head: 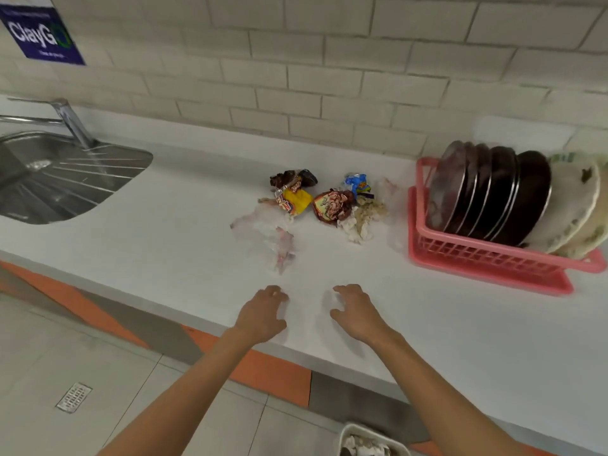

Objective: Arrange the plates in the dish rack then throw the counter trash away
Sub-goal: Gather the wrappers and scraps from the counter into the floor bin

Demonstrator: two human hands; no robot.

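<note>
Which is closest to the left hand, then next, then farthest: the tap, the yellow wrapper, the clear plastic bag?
1. The clear plastic bag, just beyond the left hand.
2. The yellow wrapper, behind the bag.
3. The tap, far left by the sink.

Stainless sink (49,189) is set into the white counter (164,258), to my far left. Its faucet (70,121) stands at the back rim. Blue "ClayGo" sign (41,34) hangs on the brick-tile wall (329,60) above. Floor drain grate (74,397) sits in the grey floor tiles (49,340), lower left.
</note>
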